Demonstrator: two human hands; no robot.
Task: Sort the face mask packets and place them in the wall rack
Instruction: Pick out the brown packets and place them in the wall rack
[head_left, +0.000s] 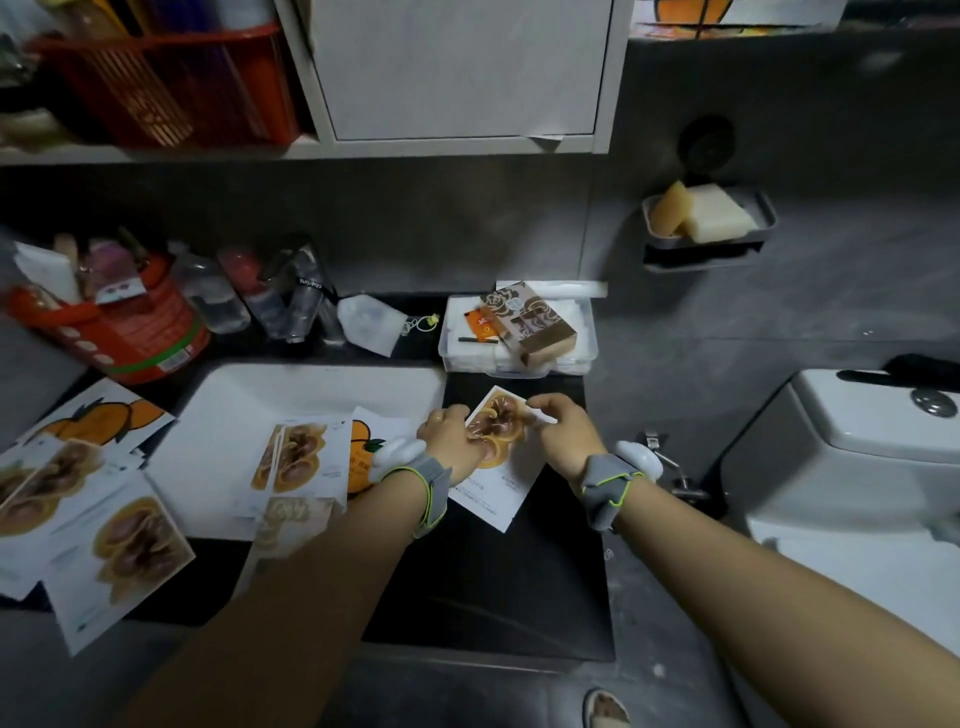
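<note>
Both of your hands are on one face mask packet (496, 496), just right of the sink (311, 395) and over the dark desk (519, 582). Your left hand (451, 434) grips the packet's left edge with curled fingers and covers part of the brown and yellow print. Your right hand (563, 423) pinches the upper right corner between thumb and fingertips. The packet is tilted, with its white lower end pointing toward you. You cannot tell whether that end touches the desk or hangs just above it. Each wrist carries a grey band with a white device on it.

A small stack of matching packets (304, 457) stands inside the sink, leaning against its near wall. An orange-printed packet (366, 441) is tucked just behind that stack, beside your left wrist. A looser pile of packets (109, 525) is spread over the desk's left end, and some of them overhang the front edge. Packets printed with oranges (104, 415) lie at the back of this pile.

Behind the pile is a red tub (140, 338) stuffed with small items, and clear bottles (228, 296) stand next to it. A clear plastic box (576, 348) behind your hands carries a brown patterned carton (535, 322). A soap holder (727, 244) with two bars is fixed to the grey wall on the right, above the toilet cistern (857, 415). A red basket (171, 88) sits on the upper shelf.
</note>
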